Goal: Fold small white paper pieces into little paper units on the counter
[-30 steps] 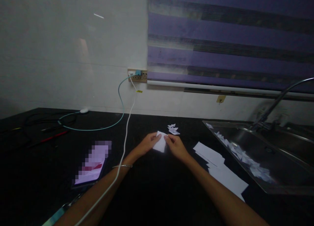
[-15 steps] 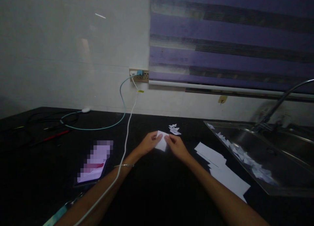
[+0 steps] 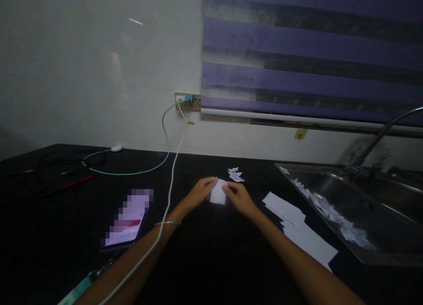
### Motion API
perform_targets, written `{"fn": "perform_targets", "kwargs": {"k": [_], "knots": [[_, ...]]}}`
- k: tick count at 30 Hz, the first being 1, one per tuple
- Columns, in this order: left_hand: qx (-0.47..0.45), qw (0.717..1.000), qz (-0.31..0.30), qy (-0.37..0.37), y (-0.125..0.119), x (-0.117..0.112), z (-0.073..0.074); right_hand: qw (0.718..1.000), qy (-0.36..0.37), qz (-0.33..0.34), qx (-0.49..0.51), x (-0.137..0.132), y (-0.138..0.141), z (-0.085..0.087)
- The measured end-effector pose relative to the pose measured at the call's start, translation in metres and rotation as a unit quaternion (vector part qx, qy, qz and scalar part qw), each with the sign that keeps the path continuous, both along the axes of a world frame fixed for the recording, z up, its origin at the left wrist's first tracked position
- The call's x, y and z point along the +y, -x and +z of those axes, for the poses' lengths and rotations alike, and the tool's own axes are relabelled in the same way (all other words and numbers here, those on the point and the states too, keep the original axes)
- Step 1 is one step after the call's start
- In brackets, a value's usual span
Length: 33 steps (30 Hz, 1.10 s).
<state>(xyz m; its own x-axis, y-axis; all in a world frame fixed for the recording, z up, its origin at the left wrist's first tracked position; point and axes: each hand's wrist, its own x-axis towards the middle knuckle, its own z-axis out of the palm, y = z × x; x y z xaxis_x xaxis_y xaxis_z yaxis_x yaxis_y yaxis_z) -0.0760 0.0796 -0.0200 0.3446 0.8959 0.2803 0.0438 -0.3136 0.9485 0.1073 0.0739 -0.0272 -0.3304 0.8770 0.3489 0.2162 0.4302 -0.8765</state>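
A small white piece of paper (image 3: pixel 218 194) is held over the black counter between my two hands. My left hand (image 3: pixel 201 190) is closed on its left edge, with the thumb near the top corner. On the right side, my right hand (image 3: pixel 238 195) pinches the paper between thumb and fingers. Just beyond them lie several small folded paper boats (image 3: pixel 235 175). To the right of my right arm is a loose stack of white paper sheets (image 3: pixel 307 239).
A phone (image 3: pixel 127 221) with a lit screen lies left of my left arm. A white cable (image 3: pixel 172 177) runs from the wall socket (image 3: pixel 190 103) across that forearm. More folded papers (image 3: pixel 330 214) line the edge of the steel sink (image 3: pixel 390 257). A teal cable (image 3: pixel 132 174) curves at the back left.
The paper has turned from a tilted position to nearly upright in view. My left thumb has slid up towards its top corner; my right hand has hardly moved.
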Motion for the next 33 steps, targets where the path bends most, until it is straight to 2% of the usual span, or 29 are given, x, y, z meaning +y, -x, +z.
{"fn": "perform_targets", "kwargs": {"k": [10,17,23,33], "knots": [[0.043,0.999,0.01,0.004,-0.002,0.0,-0.002,1.0,0.007,0.0,0.006,0.004,-0.003,-0.004],[0.111,0.994,0.006,0.0,0.0,0.002,-0.008,0.999,0.024,-0.006,0.03,0.008,-0.004,-0.01],[0.147,0.989,-0.014,-0.024,0.0,-0.002,-0.006,0.999,0.012,-0.022,0.031,0.009,-0.005,-0.009],[0.169,0.984,-0.055,0.008,0.002,0.0,-0.013,0.998,0.026,-0.049,0.038,0.01,-0.007,-0.011]]}}
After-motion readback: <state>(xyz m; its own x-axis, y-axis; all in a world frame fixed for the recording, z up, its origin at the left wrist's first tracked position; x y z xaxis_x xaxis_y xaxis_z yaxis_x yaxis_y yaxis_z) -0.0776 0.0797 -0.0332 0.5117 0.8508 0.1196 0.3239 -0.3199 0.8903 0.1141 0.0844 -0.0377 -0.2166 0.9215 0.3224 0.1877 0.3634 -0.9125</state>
